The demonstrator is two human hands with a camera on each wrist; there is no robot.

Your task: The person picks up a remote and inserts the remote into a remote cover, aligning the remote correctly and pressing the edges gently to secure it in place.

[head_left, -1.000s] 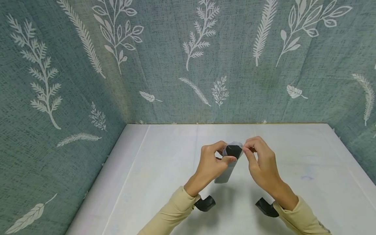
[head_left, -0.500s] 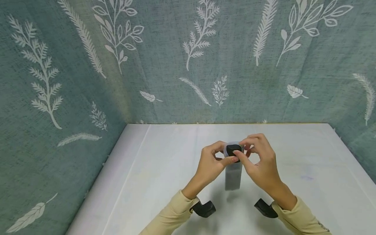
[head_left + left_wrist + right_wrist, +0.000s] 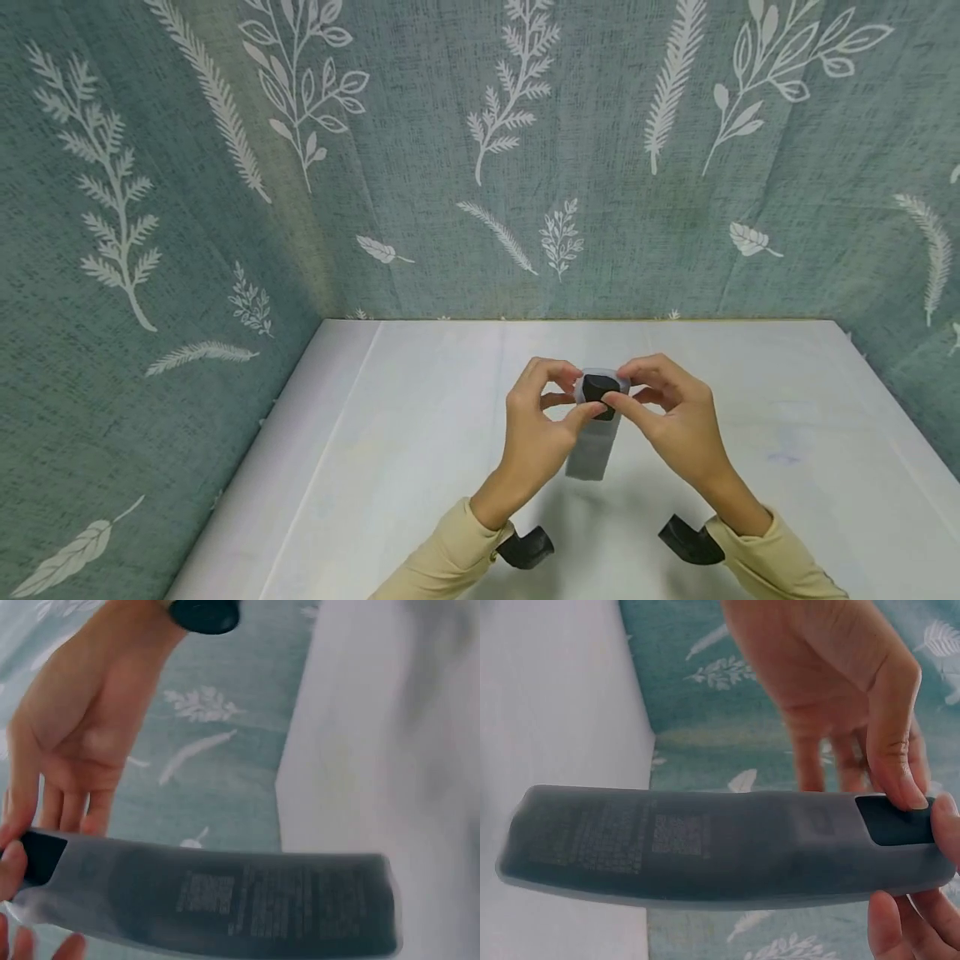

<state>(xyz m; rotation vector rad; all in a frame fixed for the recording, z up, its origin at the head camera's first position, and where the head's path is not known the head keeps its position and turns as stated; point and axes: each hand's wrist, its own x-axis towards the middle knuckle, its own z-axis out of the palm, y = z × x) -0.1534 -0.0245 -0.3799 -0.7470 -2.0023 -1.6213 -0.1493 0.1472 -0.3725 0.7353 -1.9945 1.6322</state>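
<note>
In the head view, both hands meet at the near end of what looks like a remote control (image 3: 600,388) inside a translucent grey cover (image 3: 590,454), raised off the table. My left hand (image 3: 536,425) pinches this end from the left, thumb on its black face and fingers behind. From the right, my right hand (image 3: 681,421) pinches it the same way, the two thumb tips nearly meeting. Both wrist views show the long cover (image 3: 780,847) lying sideways, with small print and a square code dimly visible through it. A cut-out at the held end bares the remote's black surface (image 3: 43,859).
A white tabletop (image 3: 405,433) spreads beneath the hands. Green leaf-patterned cloth (image 3: 420,167) hangs behind and at the sides. Black wrist mounts (image 3: 527,547) stick out below both sleeves.
My right hand has shifted from pinching the cover's right edge to gripping the end, thumb over the black face. The far end of the cover swung right, then slightly back left.
</note>
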